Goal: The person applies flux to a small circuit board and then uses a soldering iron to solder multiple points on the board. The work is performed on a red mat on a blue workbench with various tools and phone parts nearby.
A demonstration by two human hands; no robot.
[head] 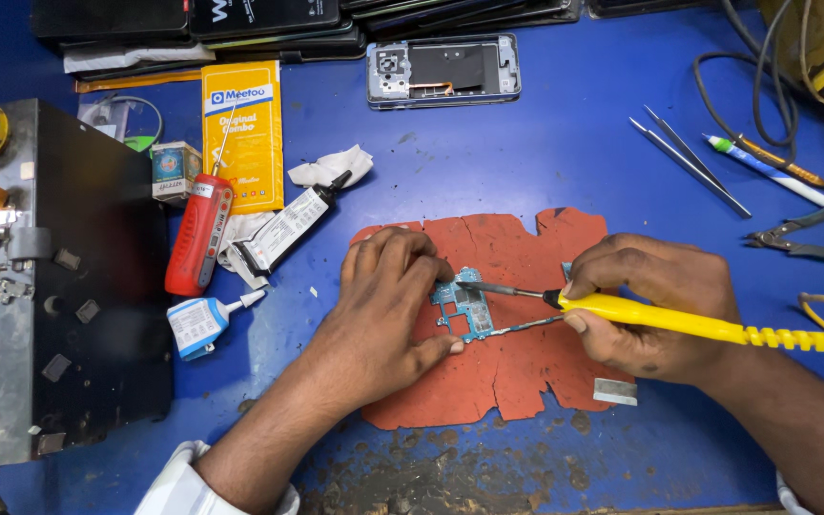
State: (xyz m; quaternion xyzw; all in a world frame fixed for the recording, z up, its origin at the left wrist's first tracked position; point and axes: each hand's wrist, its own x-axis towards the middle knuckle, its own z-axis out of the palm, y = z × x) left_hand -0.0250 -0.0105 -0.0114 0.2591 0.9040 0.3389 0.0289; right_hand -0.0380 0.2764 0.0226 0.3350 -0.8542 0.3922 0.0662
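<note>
Pinning small blue circuit board (463,307) on red mat (517,381) near bench front edge: left hand (383,305), fingers pressed flat. Clamped on yellow soldering iron (679,322), right hand (655,305); soldering underway, steady tip contact probably needed next.

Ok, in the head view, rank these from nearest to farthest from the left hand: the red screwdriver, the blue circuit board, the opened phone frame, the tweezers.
1. blue circuit board: under the fingers of the left hand, on the red mat.
2. red screwdriver: to the hand's left.
3. opened phone frame: at the top, straight beyond the hand.
4. tweezers: upper right, past the right hand.
</note>
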